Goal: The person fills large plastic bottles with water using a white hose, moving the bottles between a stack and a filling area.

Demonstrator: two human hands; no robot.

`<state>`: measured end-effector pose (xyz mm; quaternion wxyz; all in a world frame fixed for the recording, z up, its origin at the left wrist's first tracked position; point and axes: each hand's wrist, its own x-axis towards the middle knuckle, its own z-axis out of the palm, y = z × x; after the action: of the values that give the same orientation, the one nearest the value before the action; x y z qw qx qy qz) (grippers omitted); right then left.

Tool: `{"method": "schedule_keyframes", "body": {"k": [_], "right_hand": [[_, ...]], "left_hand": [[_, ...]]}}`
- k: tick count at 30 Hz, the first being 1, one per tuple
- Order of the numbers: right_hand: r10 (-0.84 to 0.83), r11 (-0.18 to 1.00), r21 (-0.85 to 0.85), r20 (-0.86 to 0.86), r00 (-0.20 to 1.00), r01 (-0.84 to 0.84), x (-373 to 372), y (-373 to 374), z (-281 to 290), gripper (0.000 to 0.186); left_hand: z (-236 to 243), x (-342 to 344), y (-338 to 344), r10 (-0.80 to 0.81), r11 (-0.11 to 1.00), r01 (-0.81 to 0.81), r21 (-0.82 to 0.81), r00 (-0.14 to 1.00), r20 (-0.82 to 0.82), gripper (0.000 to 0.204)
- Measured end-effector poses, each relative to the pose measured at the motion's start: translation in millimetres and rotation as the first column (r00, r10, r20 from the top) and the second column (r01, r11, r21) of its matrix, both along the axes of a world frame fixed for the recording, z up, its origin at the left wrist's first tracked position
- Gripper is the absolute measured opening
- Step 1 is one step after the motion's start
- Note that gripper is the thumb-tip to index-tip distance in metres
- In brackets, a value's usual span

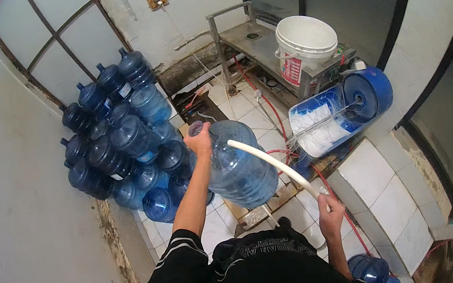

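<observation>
A large translucent blue water jug [241, 169] is tilted in front of me, its neck pointing to the far left. My left hand [199, 142] is closed around that neck, just behind the mouth. In my right hand [330, 215], lower and to the right, is one end of a cream-white hose [274, 162]. The hose curves up and left, so that its far end overlaps the jug's shoulder in the view. Whether the hose touches the jug, I cannot tell. The jug's body hides what supports it from below.
Several blue jugs [132, 134] are stacked at the left wall. At the far right a metal bench [249, 42] bears a white bucket [307, 38]. A blue drum [371, 94] lies beside it. A red hose [342, 206] runs along the tiled step [376, 194]. More jugs [370, 270] stand at the lower right.
</observation>
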<state>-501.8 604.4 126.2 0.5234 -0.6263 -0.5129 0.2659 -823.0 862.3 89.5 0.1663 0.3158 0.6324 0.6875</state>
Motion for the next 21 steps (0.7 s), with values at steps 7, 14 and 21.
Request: {"method": "schedule_keyframes", "body": {"k": [7, 14, 21], "right_hand": [[-0.014, 0.997, -0.077, -0.034, 0.999, 0.011, 22.8, 47.2, -18.2, 0.027], [0.019, 1.000, -0.017, -0.077, 0.997, -0.020, -3.1, 106.7, -8.8, 0.034], [-0.090, 0.993, 0.066, -0.154, 0.984, 0.101, -5.4, 98.2, -8.0, 0.037]], "left_hand": [[12.4, -50.4, 5.3, 0.048, 0.939, -0.209, 0.274, 0.867, 0.496, 0.022], [36.4, -91.0, -22.1, 0.020, 0.913, -0.321, 0.253, 0.653, 0.757, 0.011], [69.9, -131.8, -44.0, -0.152, 0.857, -0.316, 0.407, 0.599, 0.786, 0.010]]}}
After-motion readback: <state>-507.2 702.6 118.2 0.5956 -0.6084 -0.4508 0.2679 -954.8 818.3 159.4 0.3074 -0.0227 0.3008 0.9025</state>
